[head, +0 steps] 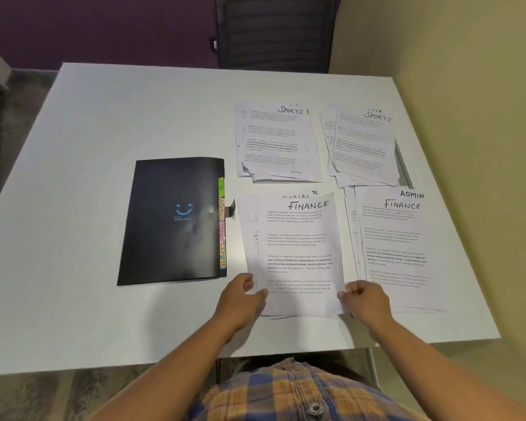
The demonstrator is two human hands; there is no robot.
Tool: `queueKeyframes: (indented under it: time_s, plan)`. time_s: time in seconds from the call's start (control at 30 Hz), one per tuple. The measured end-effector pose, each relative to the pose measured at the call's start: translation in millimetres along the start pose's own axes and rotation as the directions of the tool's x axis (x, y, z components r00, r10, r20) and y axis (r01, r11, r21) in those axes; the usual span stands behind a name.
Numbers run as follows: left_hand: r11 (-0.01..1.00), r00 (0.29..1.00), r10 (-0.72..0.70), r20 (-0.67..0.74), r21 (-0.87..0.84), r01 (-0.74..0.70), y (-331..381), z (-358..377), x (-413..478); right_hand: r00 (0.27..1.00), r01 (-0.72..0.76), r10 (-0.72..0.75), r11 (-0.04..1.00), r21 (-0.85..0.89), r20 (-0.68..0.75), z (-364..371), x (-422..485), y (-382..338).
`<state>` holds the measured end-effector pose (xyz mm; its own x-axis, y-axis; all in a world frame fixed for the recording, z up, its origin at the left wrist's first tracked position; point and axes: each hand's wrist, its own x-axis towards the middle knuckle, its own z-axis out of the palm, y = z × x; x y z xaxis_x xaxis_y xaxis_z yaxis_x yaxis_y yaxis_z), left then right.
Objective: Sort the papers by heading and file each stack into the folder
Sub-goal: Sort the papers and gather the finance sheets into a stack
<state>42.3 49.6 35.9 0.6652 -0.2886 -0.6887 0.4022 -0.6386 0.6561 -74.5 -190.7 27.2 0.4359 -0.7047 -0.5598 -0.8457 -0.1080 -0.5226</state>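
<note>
A person's left hand and right hand pinch the lower corners of a white printed sheet headed FINANCE, beside a closed black tabbed folder on a white table.

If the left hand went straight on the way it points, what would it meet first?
The left hand would likely meet the FINANCE sheet first: it pinches its lower left corner and points across it.
</note>
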Motion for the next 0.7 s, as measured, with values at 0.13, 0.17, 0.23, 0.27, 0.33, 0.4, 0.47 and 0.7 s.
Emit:
queueKeyframes:
  time_s: [0.13, 0.17, 0.23, 0.27, 0.33, 0.4, 0.47, 0.7]
  plan:
    - [0.999, 0.999, 0.024, -0.047, -0.026, -0.025, 6.0, -7.8, -4.1, 0.998, 0.055, -0.058, 0.989, 0.139, 0.017, -10.5, -10.2, 2.5]
    - [0.999, 0.999, 0.022, -0.043, -0.043, -0.023, 8.1, -9.9, -4.4, 0.996, 0.078, -0.082, 0.986, 0.150, 0.019, -13.5, -13.9, 2.4]
    - [0.996, 0.999, 0.023, -0.038, -0.080, -0.026, 13.6, -13.3, -4.1, 0.991, 0.115, -0.126, 0.974, 0.195, 0.041, -20.2, -22.7, 1.2]
    - [0.995, 0.999, 0.022, -0.042, -0.098, -0.026, 17.3, -14.5, -4.2, 0.989, 0.122, -0.138, 0.965, 0.230, 0.055, -23.7, -27.5, 0.1]
    - [0.991, 0.999, 0.013, -0.042, -0.130, -0.018, 26.4, -15.5, -4.7, 0.982, 0.130, -0.166, 0.943, 0.305, 0.094, -31.2, -36.8, -4.2]
    - [0.987, 1.000, 0.008, -0.027, -0.163, -0.012, 36.9, -13.7, -2.1, 0.974, 0.135, -0.191, 0.922, 0.362, 0.123, -39.8, -43.4, -7.9]
    - [0.983, 1.000, 0.017, -0.006, -0.181, -0.018, 52.8, -11.9, -3.6, 0.967, 0.138, -0.210, 0.910, 0.391, 0.145, -50.5, -44.8, -8.6]
    - [0.956, 0.998, 0.055, -0.035, -0.287, -0.063, 93.0, 11.9, -14.3, 0.903, 0.286, -0.362, 0.908, 0.307, 0.231, -99.4, -14.9, -1.5]
